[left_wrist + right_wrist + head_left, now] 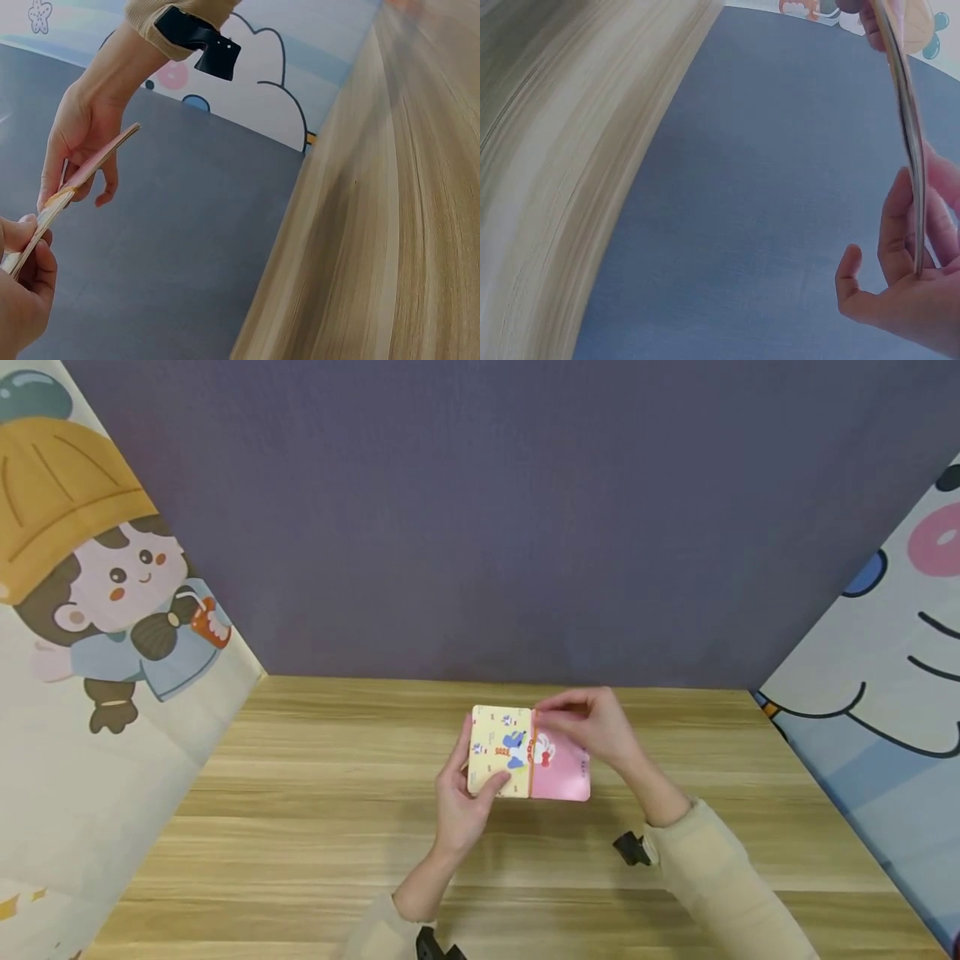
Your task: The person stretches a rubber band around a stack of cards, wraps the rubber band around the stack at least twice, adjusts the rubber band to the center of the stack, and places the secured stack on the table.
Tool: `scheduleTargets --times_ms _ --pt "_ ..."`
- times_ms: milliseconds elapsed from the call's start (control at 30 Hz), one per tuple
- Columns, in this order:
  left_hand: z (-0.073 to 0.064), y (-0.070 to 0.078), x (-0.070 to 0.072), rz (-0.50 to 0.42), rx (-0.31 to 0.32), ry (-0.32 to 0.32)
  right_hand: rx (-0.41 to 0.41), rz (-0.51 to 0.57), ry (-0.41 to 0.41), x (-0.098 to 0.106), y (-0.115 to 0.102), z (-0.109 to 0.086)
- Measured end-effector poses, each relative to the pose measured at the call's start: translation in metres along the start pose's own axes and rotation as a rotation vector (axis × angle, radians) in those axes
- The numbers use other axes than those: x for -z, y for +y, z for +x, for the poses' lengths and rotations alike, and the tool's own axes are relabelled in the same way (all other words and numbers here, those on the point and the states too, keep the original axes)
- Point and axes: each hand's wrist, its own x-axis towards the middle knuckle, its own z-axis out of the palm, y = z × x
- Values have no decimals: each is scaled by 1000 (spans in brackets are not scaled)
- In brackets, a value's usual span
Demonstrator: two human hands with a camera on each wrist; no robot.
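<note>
A small notebook, its face part yellow [491, 739] with a blue dog and part pink [566, 781] with a white rabbit, is held up above the table. An orange band [532, 768] runs across it where the two colours meet. My left hand [461, 810] grips the yellow end, thumb on the face and the other fingers behind. At the top edge, my right hand [596, 727] pinches the orange band between thumb and fingertips. The notebook shows edge-on in the left wrist view, its pink end [105, 152] near the right palm. Its edge [911, 127] also appears in the right wrist view.
Below the hands lies a wood-grain table [300, 827]. Behind it rises a dark grey-blue panel [480, 527]. Cartoon-printed walls [127, 685] flank both sides. Each wrist carries a black camera mount [632, 848].
</note>
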Motion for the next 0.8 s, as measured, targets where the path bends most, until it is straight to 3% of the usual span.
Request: scheduleTargets --times_ms 300,467,800 --pt "-2 -1 1 -27 5 -2 -9 -2 -26 -3 22 6" --pt "-1 -2 2 -28 1 -4 7 -34 -37 0 23 6" --pt "0 -3 6 -28 1 21 -30 -43 19 8 28 4"
